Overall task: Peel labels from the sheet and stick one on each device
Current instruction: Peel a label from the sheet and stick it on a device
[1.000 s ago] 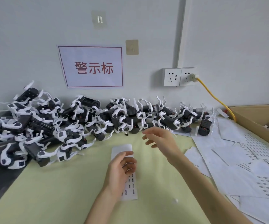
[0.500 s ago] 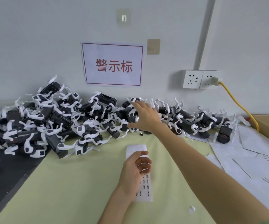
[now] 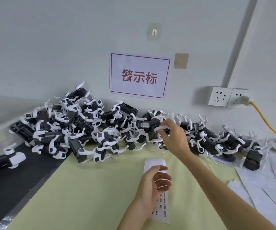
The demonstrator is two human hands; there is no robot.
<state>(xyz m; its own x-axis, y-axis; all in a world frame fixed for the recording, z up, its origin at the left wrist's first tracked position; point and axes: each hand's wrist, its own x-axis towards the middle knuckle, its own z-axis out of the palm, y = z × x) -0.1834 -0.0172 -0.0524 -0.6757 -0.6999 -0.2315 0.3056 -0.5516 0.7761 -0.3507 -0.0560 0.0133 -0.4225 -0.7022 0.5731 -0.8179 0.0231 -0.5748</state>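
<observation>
Lying flat on the yellow-green mat (image 3: 100,188), the label sheet (image 3: 163,203) is a narrow white strip with small printed labels showing on its nearer half. The left hand (image 3: 155,181) rests over the middle of the sheet, fingers loosely curled and thumb toward the far end; whether it pins the sheet or only hovers on it I cannot tell, and nothing shows pinched between the fingers.

Right of the sheet, loose white papers (image 3: 266,188) overlap on the mat's edge. Left of the sheet, past the mat, runs a dark surface (image 3: 9,188).

Beyond the sheet, the right hand (image 3: 173,138) reaches into the pile of devices (image 3: 77,128), its fingers curled round one black-and-white device (image 3: 150,127) at the pile's front (the thumb presses a white part of it). The pile stretches along the foot of the wall (image 3: 51,47), from far left of the sheet to well right of it.

Above the pile, straight beyond the sheet, a white sign (image 3: 139,75) with a red border and red characters is stuck on the wall. Right of the sign sit two sockets (image 3: 228,98), a yellow cable (image 3: 266,122) plugged into the right one and trailing down.
</observation>
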